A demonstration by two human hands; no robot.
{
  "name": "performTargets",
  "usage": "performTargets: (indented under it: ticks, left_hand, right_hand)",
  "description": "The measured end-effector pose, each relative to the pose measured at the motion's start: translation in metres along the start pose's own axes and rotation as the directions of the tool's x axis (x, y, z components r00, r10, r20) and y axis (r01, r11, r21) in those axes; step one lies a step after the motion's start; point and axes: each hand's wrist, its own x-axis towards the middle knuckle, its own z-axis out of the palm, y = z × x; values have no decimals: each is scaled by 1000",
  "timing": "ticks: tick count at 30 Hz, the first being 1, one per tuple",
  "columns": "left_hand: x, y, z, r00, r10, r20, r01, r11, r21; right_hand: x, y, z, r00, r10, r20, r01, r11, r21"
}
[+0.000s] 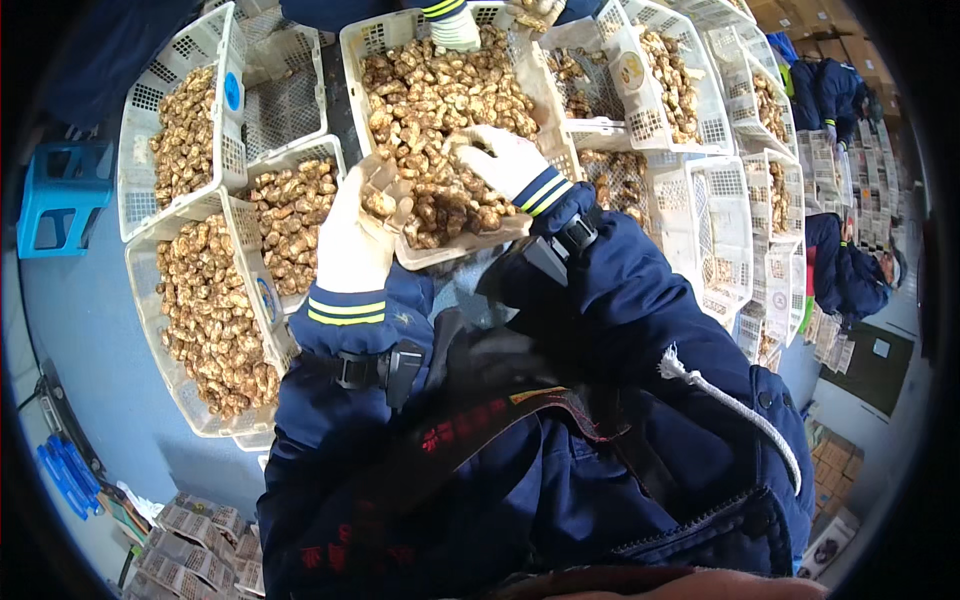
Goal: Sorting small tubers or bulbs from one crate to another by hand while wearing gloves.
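Observation:
My left hand (349, 238), in a pale work glove, holds a knobbly brown tuber (379, 203) between thumb and fingers, at the near left edge of a white plastic crate (463, 253). Many brown tubers (442, 97) fill that crate. Over the pile, my right hand (504, 161), gloved too, has its fingers curled down against the tubers. Whether its fingertips grip one cannot be made out. Across the crate, another person's gloved hand (455, 30) reaches into the far end, and a second glove (536, 13) shows at the top edge.
Crates of tubers (214, 307) stand at the left, beside a blue plastic stool (64, 199). More white crates (679, 82) line the right side, some part-filled. Farther right, two people (847, 262) in dark clothes are among other crates. Stacked crates (187, 551) stand at lower left.

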Motion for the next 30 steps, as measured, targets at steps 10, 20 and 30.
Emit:
performTargets:
  ticks: [10, 20, 30]
  left_hand:
    - [4, -2, -3, 1000, 28, -5, -29, 999, -33]
    - [7, -3, 1, 998, 35, -56, -38, 998, -52]
    - [6, 1, -7, 999, 49, 11, -48, 993, -110]
  right_hand:
    - [3, 41, 9, 999, -24, -30, 6, 866, -499]
    - [11, 29, 103, 860, 131, 493, 102, 902, -419]
    - [6, 87, 63, 987, 129, 96, -99, 958, -268]
